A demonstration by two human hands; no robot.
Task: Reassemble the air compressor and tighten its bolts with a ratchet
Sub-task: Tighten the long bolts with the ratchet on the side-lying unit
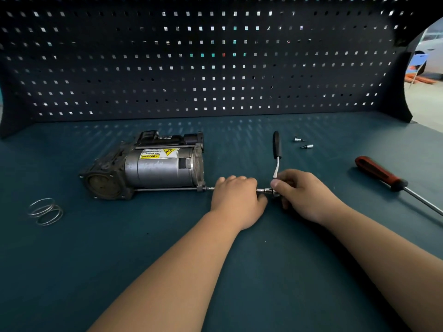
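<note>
- Air compressor (pixel 153 167) lying on its side, left of centre on the desk (pixel 215 248), yellow warning label up.
- Long bolt (pixel 167 189) along its near side, head at the right end cap.
- Extension bar (pixel 262 190) level, running from that bolt head to the ratchet (pixel 276 146); can't tell if the tip is fully seated.
- Left hand (pixel 236 196) curled over the bar mid-span, knuckles up.
- Right hand (pixel 304 192) gripping the ratchet head, thumb on top; black handle pointing away toward the pegboard (pixel 215 68).
- Two small socket bits (pixel 298 139) loose beyond the right hand, near each other.
- Red-handled screwdriver (pixel 378 173) far right; wire spring (pixel 45 211) far left.
</note>
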